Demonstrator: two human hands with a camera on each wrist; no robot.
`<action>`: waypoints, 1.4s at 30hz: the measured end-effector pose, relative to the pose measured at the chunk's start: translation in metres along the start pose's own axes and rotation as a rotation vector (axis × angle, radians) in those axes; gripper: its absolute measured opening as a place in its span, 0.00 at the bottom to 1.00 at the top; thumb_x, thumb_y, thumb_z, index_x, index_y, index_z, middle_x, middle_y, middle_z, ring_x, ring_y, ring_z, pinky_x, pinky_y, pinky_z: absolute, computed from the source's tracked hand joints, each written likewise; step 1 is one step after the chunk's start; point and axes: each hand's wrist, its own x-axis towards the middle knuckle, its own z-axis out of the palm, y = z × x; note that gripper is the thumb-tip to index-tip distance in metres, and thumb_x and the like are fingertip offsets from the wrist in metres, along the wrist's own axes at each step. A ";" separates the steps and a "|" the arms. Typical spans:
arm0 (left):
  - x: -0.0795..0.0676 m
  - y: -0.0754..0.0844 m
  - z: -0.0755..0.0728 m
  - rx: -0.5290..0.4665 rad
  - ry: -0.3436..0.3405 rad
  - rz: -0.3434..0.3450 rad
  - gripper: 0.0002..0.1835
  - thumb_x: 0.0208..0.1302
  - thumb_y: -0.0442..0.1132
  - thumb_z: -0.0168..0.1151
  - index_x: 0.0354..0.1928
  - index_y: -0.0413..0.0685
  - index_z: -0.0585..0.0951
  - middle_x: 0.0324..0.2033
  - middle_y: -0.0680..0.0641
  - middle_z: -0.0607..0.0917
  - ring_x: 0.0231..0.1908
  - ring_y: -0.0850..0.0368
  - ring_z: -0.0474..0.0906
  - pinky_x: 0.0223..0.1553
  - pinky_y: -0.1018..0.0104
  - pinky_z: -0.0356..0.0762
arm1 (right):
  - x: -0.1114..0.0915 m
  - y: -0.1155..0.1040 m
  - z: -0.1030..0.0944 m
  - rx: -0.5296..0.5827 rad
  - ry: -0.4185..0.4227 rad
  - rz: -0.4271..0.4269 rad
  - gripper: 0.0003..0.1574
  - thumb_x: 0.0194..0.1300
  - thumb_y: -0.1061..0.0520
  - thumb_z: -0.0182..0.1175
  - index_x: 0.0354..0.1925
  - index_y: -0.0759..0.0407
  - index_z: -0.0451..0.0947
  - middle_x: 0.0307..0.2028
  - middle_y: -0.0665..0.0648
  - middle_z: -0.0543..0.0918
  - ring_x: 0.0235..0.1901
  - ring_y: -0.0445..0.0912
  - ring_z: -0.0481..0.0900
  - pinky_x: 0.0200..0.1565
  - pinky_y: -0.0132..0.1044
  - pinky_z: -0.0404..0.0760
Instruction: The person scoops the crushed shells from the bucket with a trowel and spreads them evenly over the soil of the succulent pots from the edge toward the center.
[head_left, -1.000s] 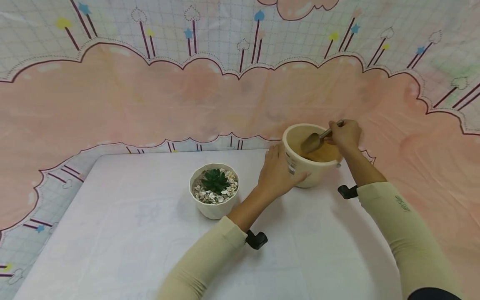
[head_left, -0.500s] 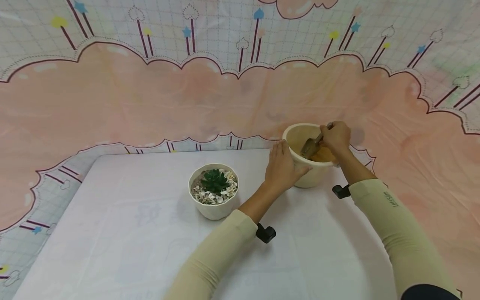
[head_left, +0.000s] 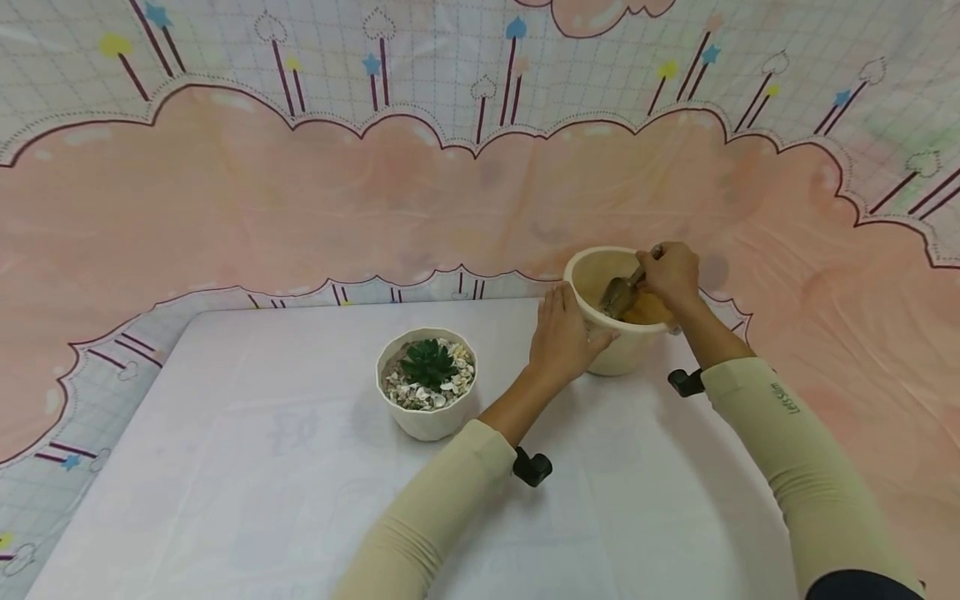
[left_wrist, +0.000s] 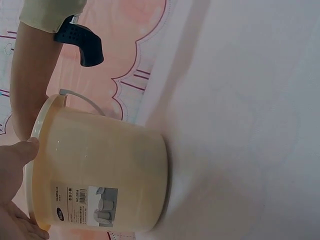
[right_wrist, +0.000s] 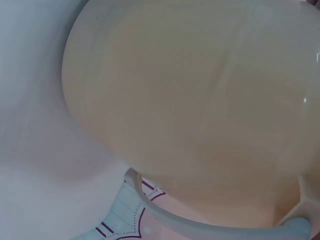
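A cream plastic bucket [head_left: 626,350] stands at the back right of the white table. Yellowish-brown material [head_left: 648,311] shows inside; its texture is hard to make out. My left hand [head_left: 564,333] rests against the bucket's near-left side and rim, fingers straight and thumb spread. In the left wrist view, its thumb [left_wrist: 25,151] touches the rim above a printed label [left_wrist: 87,206]. My right hand [head_left: 672,273], over the far-right rim, grips the handle of a small metal trowel [head_left: 620,295]. The trowel's blade points down into the bucket, its tip at the material.
Left of the bucket stands a white pot [head_left: 423,423] with a green succulent [head_left: 428,363] and pale pebbles. The white tabletop [head_left: 247,467] meets a pink patterned cloth [head_left: 337,208] behind. A grey bucket handle [right_wrist: 200,230] hangs on the right.
My right hand has moved left and slightly inward with the trowel, its blade now lower in the bucket. My left hand has shifted a little right along the bucket's side.
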 end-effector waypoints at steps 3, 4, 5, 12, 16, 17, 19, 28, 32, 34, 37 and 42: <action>0.000 0.000 0.000 0.019 -0.006 -0.005 0.60 0.68 0.65 0.68 0.81 0.27 0.50 0.79 0.31 0.58 0.80 0.41 0.51 0.78 0.51 0.51 | -0.002 -0.002 -0.001 0.004 -0.034 -0.031 0.19 0.80 0.57 0.58 0.40 0.75 0.77 0.38 0.76 0.84 0.24 0.48 0.88 0.31 0.35 0.88; 0.001 0.000 0.000 0.021 -0.008 -0.007 0.60 0.68 0.65 0.68 0.81 0.27 0.50 0.79 0.31 0.58 0.80 0.41 0.51 0.78 0.51 0.51 | -0.002 -0.003 -0.001 0.003 -0.046 -0.042 0.18 0.80 0.57 0.58 0.40 0.75 0.77 0.38 0.77 0.84 0.24 0.48 0.88 0.31 0.36 0.88; 0.001 0.000 0.000 0.020 -0.010 -0.008 0.60 0.68 0.65 0.67 0.81 0.27 0.49 0.79 0.31 0.58 0.80 0.41 0.51 0.78 0.51 0.50 | -0.002 -0.003 -0.001 0.003 -0.057 -0.057 0.18 0.80 0.57 0.59 0.40 0.76 0.77 0.38 0.78 0.84 0.24 0.48 0.88 0.31 0.36 0.88; 0.001 0.001 0.001 0.040 -0.010 -0.008 0.60 0.69 0.65 0.66 0.81 0.28 0.50 0.79 0.32 0.58 0.80 0.41 0.52 0.78 0.50 0.51 | 0.000 -0.006 0.001 -0.115 -0.175 -0.181 0.14 0.81 0.59 0.58 0.43 0.72 0.78 0.43 0.75 0.85 0.38 0.62 0.89 0.38 0.41 0.89; 0.001 0.001 0.001 0.035 -0.016 -0.011 0.59 0.70 0.65 0.65 0.81 0.28 0.49 0.79 0.31 0.58 0.80 0.42 0.51 0.78 0.51 0.51 | 0.002 -0.008 -0.001 -0.186 -0.289 -0.230 0.13 0.82 0.59 0.56 0.47 0.72 0.77 0.47 0.74 0.84 0.45 0.67 0.87 0.47 0.52 0.88; 0.001 0.001 0.001 0.032 -0.018 -0.013 0.58 0.71 0.65 0.64 0.81 0.28 0.49 0.79 0.31 0.57 0.80 0.42 0.51 0.78 0.51 0.51 | 0.003 -0.008 -0.001 -0.203 -0.315 -0.239 0.13 0.83 0.59 0.55 0.47 0.72 0.77 0.47 0.74 0.84 0.46 0.67 0.87 0.49 0.54 0.87; 0.001 0.002 0.002 0.026 -0.018 -0.018 0.58 0.72 0.65 0.63 0.81 0.28 0.49 0.79 0.32 0.58 0.80 0.43 0.51 0.78 0.52 0.50 | 0.004 -0.008 -0.004 -0.249 -0.366 -0.261 0.14 0.83 0.59 0.54 0.48 0.71 0.77 0.47 0.74 0.84 0.46 0.67 0.86 0.50 0.55 0.86; 0.001 0.003 0.003 0.033 -0.004 -0.031 0.57 0.72 0.66 0.63 0.81 0.29 0.51 0.79 0.32 0.59 0.79 0.42 0.54 0.78 0.53 0.52 | 0.008 -0.013 -0.016 -0.426 -0.499 -0.326 0.12 0.82 0.59 0.55 0.48 0.70 0.77 0.40 0.70 0.86 0.42 0.64 0.87 0.43 0.49 0.87; 0.002 0.003 0.002 0.039 0.008 -0.034 0.57 0.71 0.66 0.63 0.81 0.29 0.52 0.79 0.33 0.60 0.79 0.43 0.54 0.78 0.54 0.52 | 0.011 -0.016 -0.017 -0.435 -0.508 -0.313 0.13 0.82 0.59 0.55 0.47 0.71 0.78 0.40 0.70 0.86 0.41 0.64 0.87 0.41 0.48 0.87; 0.003 0.003 0.002 0.040 0.011 -0.037 0.57 0.71 0.66 0.64 0.81 0.29 0.52 0.79 0.33 0.60 0.79 0.43 0.55 0.78 0.54 0.52 | 0.013 -0.017 -0.019 -0.432 -0.519 -0.300 0.14 0.83 0.58 0.55 0.47 0.71 0.78 0.39 0.69 0.86 0.41 0.64 0.87 0.40 0.47 0.87; 0.003 0.003 0.003 0.033 0.020 -0.035 0.57 0.70 0.66 0.65 0.81 0.29 0.53 0.78 0.33 0.61 0.79 0.43 0.56 0.77 0.53 0.53 | 0.014 -0.018 -0.021 -0.431 -0.544 -0.291 0.15 0.83 0.57 0.54 0.46 0.71 0.78 0.39 0.68 0.87 0.40 0.63 0.87 0.41 0.49 0.88; 0.002 0.002 0.004 0.043 0.027 -0.033 0.57 0.69 0.66 0.66 0.80 0.30 0.54 0.78 0.33 0.63 0.78 0.43 0.57 0.77 0.53 0.54 | 0.016 -0.019 -0.023 -0.425 -0.573 -0.273 0.14 0.83 0.58 0.55 0.44 0.71 0.77 0.37 0.68 0.87 0.39 0.63 0.88 0.41 0.49 0.88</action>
